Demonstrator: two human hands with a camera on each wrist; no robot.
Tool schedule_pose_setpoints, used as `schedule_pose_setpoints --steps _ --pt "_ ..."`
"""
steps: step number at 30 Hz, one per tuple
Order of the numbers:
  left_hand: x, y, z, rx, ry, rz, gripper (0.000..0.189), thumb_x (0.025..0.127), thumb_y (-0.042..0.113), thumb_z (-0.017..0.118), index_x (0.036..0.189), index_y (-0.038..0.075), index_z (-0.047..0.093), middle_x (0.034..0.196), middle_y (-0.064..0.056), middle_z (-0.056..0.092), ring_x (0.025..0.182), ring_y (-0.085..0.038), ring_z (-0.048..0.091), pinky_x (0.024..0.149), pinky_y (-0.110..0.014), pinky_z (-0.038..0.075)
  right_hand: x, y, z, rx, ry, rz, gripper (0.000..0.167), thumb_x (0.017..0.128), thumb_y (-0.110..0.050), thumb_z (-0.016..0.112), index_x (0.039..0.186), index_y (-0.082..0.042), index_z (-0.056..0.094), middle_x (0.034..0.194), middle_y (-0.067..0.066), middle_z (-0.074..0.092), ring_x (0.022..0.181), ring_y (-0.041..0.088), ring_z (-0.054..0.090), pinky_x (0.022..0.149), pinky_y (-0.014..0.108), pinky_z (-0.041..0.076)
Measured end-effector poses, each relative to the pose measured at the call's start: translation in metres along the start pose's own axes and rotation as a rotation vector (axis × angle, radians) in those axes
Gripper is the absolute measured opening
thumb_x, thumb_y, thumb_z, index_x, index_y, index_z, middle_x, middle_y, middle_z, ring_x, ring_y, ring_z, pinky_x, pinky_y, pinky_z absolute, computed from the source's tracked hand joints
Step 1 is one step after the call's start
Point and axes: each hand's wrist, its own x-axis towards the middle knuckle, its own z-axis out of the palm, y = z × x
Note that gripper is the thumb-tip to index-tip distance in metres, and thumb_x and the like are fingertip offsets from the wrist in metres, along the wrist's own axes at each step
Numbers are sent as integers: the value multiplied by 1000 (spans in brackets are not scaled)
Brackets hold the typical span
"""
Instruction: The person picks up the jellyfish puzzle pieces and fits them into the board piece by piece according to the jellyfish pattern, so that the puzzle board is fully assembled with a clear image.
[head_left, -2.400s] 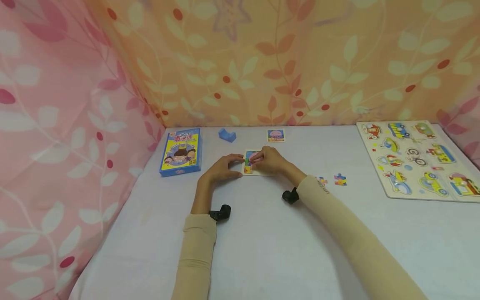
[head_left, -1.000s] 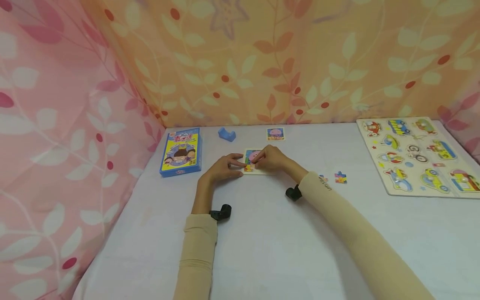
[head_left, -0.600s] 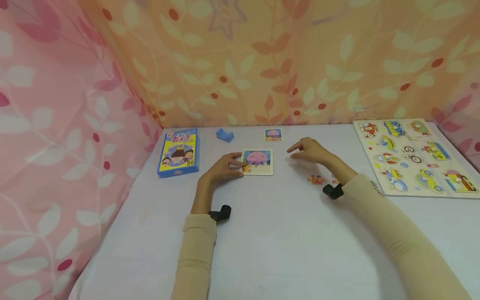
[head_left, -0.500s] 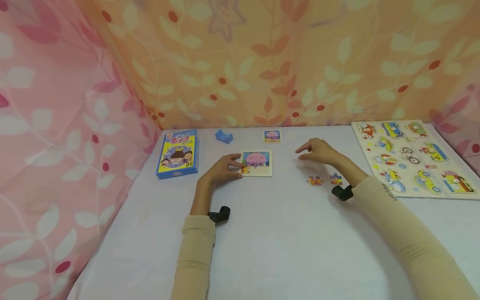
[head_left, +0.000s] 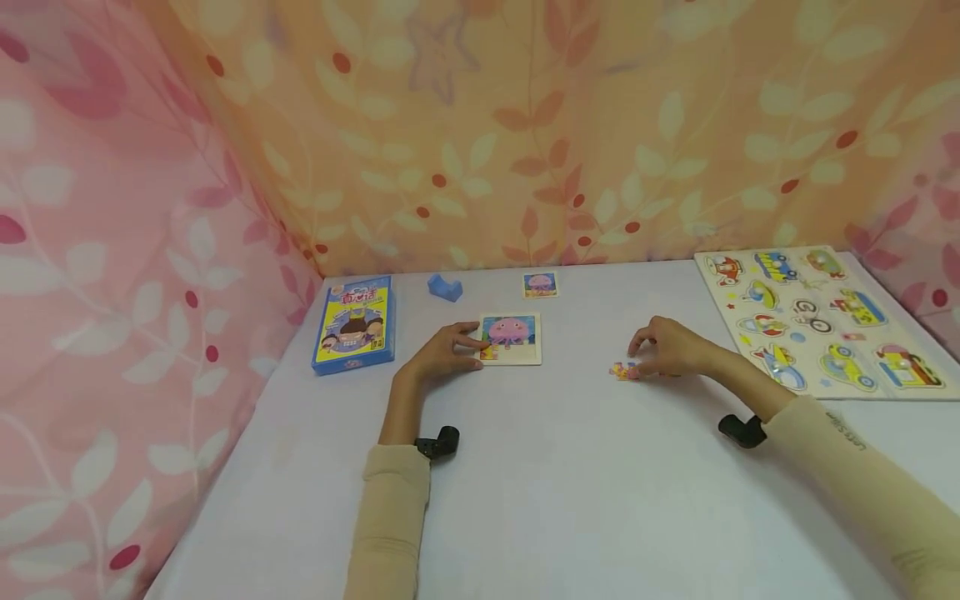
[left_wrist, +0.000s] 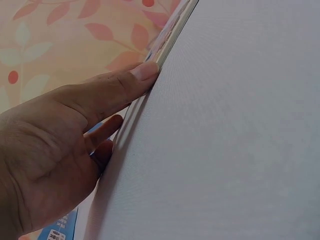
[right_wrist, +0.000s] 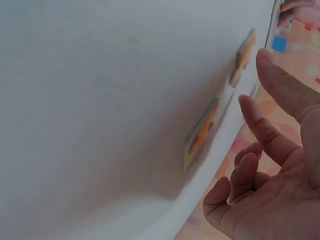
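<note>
In the head view my left hand (head_left: 442, 352) rests at the left side of a square jigsaw tray (head_left: 517, 356). One finger lies over its lower left corner; the thumb touches the near edge. A pink jellyfish on blue fills the upper part, and the lower right shows bare tray. My right hand (head_left: 671, 348) hovers over two loose jigsaw pieces. Its fingers partly cover the left piece (head_left: 619, 371) and hide most of the other. In the right wrist view thumb and index finger are apart, and both pieces, one nearer (right_wrist: 201, 134) and one farther (right_wrist: 242, 59), lie on the cloth.
Behind the tray lies a small jellyfish picture card (head_left: 541, 285). A notched blue block (head_left: 445, 288) stands left of it, and a blue and yellow box (head_left: 354, 327) lies farther left. At the right is a wooden peg puzzle board (head_left: 810, 348). Patterned curtains border the white tabletop.
My right hand has left the jigsaw tray and moved right and nearer to the loose pieces. The left hand has stayed at the tray, and the whole view has shifted slightly.
</note>
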Motion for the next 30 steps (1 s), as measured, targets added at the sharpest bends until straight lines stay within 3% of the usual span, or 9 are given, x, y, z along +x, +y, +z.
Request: schedule_pose_setpoints --steps 6,15,20,24,30 --pt "-5 -4 7 10 -4 -9 41 75 24 76 114 18 66 146 -1 37 140 -27 22 113 -49 16 -7 3 11 -20 15 -80 34 65 -28 81 87 -8 66 81 9 49 73 18 41 65 28 31" --pt "-6 -6 8 -19 -7 3 40 75 21 76 114 16 66 146 -5 37 139 -29 22 113 -51 16 -6 1 18 7 0 -58 22 68 -22 77 83 -11 66 79 6 48 75 18 40 67 27 31" --pt "-5 -7 8 -35 -6 -13 40 75 22 76 113 16 67 146 -4 37 140 -28 22 113 -50 15 -6 1 18 -21 14 -91 21 69 -22 77 82 -11 66 78 4 49 74 15 41 67 27 33" --pt "-4 -6 7 -28 1 6 40 75 22 76 113 16 67 146 -4 37 139 -28 23 113 -49 16 -1 -3 16 -60 40 -144 20 68 -22 77 81 -11 66 78 2 50 74 14 43 67 27 35" --pt "-3 0 3 6 11 21 40 76 23 75 114 17 66 146 -3 37 139 -27 23 113 -49 17 19 -22 11 -41 50 -151 18 71 -22 74 85 -12 67 82 6 52 80 19 46 72 30 38"
